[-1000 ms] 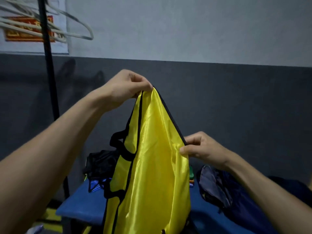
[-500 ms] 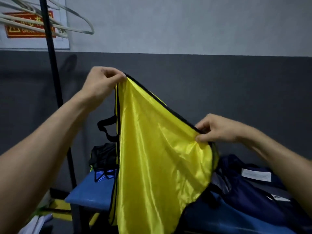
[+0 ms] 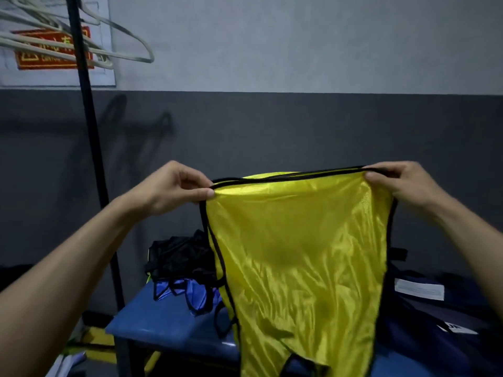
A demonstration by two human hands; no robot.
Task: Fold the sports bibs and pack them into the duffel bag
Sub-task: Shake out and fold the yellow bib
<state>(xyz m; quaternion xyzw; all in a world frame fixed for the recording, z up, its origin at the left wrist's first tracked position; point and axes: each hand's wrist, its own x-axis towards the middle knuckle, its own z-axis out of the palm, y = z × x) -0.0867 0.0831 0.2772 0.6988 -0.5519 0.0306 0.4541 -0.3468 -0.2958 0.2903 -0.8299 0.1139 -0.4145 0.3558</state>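
Note:
A shiny yellow bib [image 3: 299, 262] with black edging hangs spread flat in front of me, its top hem stretched level. My left hand [image 3: 174, 189] pinches the hem's left corner. My right hand [image 3: 400, 183] pinches the right corner. A dark navy duffel bag [image 3: 441, 317] lies on the blue table [image 3: 152, 317] at the right, partly hidden behind the bib. More bibs lie in a heap behind the yellow one: a blue bib [image 3: 187, 292] and black fabric [image 3: 177, 257].
A black pole [image 3: 92, 159] of a clothes rack rises at the left, with several pale hangers [image 3: 81, 42] at the top. A red sign [image 3: 51, 47] hangs on the grey wall. Yellow floor markings and papers show under the table's left edge.
My right hand rose and moved right, my left hand dropped, so the bib's top hem went from a steep slant to level and taut. The bib now hangs wide open.

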